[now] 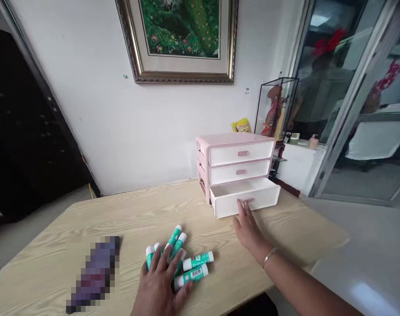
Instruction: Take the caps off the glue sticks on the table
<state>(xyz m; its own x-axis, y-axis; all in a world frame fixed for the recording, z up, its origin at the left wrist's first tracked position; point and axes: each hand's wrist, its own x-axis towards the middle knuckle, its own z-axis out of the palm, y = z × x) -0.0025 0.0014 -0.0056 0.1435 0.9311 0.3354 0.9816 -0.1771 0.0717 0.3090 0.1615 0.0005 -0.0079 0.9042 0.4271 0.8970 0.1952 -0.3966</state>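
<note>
Head view: your left hand (158, 285) spreads over the white-capped green tubes (197, 274) near the front edge of the tabletop (127, 210), its grip splayed, not closed round any tube that shows. Your right hand (251, 232) rests its fingertips at the handle (248, 200) of the bottom drawer (226, 207), which sits partly out of the pink drawer unit (239, 138) by the back edge, towards the right corner; this grip is open, thumb free. Use light, central pressure at the handle, so the drawer neither skews nor drags the unit. Under your left palm, cup the tubes from the sides rather than press down, since round bodies likely roll.
</note>
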